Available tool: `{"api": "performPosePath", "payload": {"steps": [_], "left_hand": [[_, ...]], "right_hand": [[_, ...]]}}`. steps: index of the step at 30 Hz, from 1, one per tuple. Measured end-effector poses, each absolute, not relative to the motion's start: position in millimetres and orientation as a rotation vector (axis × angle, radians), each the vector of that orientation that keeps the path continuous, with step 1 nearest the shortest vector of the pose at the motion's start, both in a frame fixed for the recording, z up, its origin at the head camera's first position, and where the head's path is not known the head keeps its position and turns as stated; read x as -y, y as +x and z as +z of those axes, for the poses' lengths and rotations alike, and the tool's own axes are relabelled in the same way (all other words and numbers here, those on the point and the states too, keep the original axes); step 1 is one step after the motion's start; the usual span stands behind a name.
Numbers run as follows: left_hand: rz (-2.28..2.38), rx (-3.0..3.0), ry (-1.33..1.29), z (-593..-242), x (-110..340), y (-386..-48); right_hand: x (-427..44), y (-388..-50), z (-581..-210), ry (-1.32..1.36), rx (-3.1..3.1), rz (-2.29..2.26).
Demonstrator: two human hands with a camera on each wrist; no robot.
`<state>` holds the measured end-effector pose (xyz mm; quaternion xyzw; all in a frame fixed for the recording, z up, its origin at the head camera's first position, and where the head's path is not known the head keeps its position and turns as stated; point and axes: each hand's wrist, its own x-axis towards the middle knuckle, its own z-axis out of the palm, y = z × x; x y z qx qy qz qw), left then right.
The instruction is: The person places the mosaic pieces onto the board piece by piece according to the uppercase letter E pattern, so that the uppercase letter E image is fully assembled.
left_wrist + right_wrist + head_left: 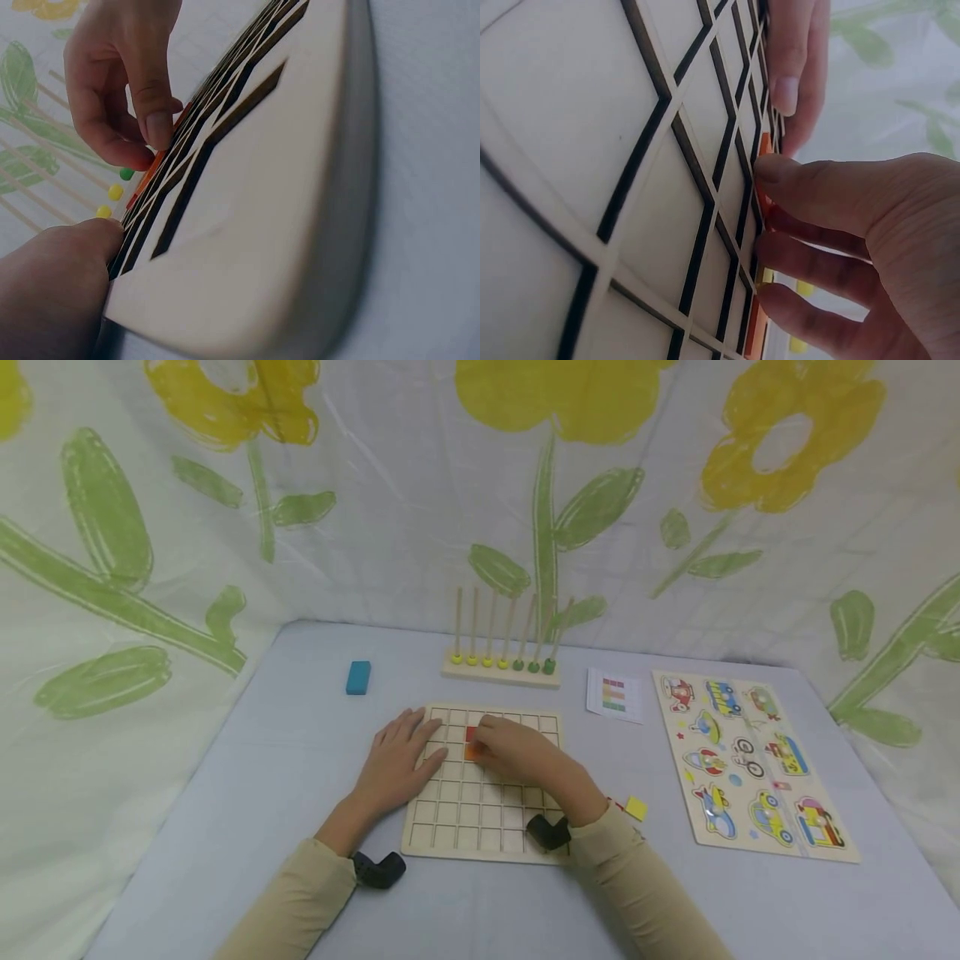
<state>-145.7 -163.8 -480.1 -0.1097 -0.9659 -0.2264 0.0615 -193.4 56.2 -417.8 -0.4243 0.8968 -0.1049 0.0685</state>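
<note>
"Orange tile (471,753), that's the piece to watch. Where does it lie from the fingers?"

"Right at the tips of the right hand (517,750), a touch to their left from the person's side, on the wooden grid board (468,840)."

"And the red tile (471,733)?"

"Just beyond it, same column, farther from the person. The fingers hide part of both, mind."

"Any long axis to line up?"

"None I can make out. It looks square, so I'd say what counts is how its sides meet the lines of the cell. Whether it's fully down, I can't tell."

"Which hand is nearer?"

"The right, easily. Its thumb and a fingertip seem to pinch that tile, with the hand arched over the board, fingers bent downward, forearm slanting in from the near right."

"So what's the left hand (401,760) doing?"

"Gripping nothing. It lies spread at the board's left edge, thumb on the grid and pointing roughly toward the tile but apart from it, some fingers out past the edge, over the surface (247,777)."
</note>
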Motion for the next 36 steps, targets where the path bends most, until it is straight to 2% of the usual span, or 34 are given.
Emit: {"api": "performPosePath", "payload": {"steps": [17,26,36], "left_hand": [[-0.667,2.935,-0.330,-479,160,-147],[-0.659,2.930,-0.317,-479,159,-143],[-0.656,2.929,-0.314,-478,163,-143]], "right_hand": [[-67,-192,-411,-1.203,-2.686,-0.323],[-141,-187,-391,-0.894,-2.729,-0.358],[-223,-157,-391,-0.506,-2.668,-0.309]]}}
